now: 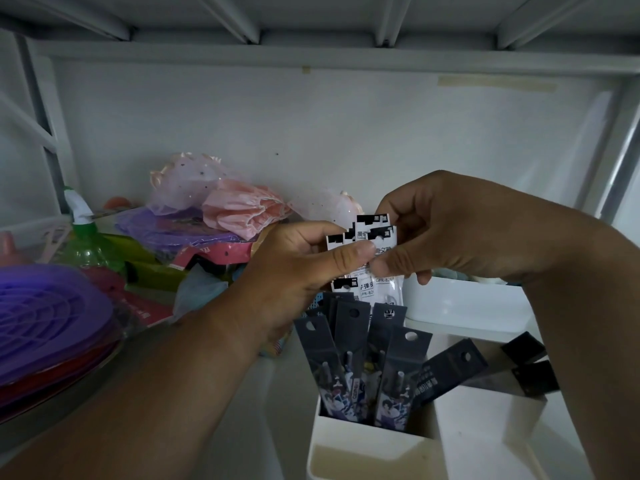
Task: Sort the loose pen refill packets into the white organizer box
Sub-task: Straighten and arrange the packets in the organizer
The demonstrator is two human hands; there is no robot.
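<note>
Both hands hold a small bunch of white pen refill packets (370,258) with black tops above the white organizer box (346,441). My left hand (294,268) grips the bunch from the left, its thumb pressed across the front. My right hand (446,226) pinches the packets from the right at their upper part. Several dark grey refill packets (353,355) stand upright in the box's rear-left compartment. More dark packets (450,365) lean in the compartment to the right. The box's front compartment holds nothing visible.
A second white bin (464,303) stands behind the organizer at right. To the left lie purple round mesh items (45,317), a green spray bottle (86,240), pink fabric (242,209) and colourful packages. A shelf frame runs overhead and a wall closes the back.
</note>
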